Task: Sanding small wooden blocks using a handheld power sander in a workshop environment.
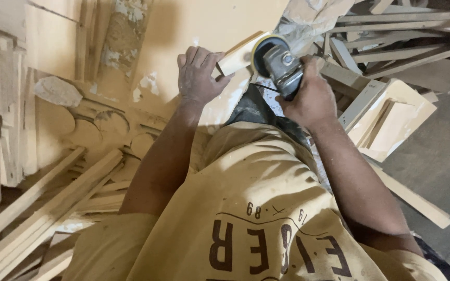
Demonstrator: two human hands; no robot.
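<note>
Gripping one wood block (pixel 238 56), left hand (pixel 198 76) clamped; right hand (pixel 308 93) clamped on one grinder (pixel 279 65).

Dusty yellow printed T-shirt (pixel 246 208), short sleeves, bare forearms, dark trousers (pixel 251 106)

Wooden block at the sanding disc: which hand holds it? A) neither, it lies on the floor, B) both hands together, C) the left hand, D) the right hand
C: the left hand grips the wooden block against the disc, while the right hand holds the handheld sander.
</note>
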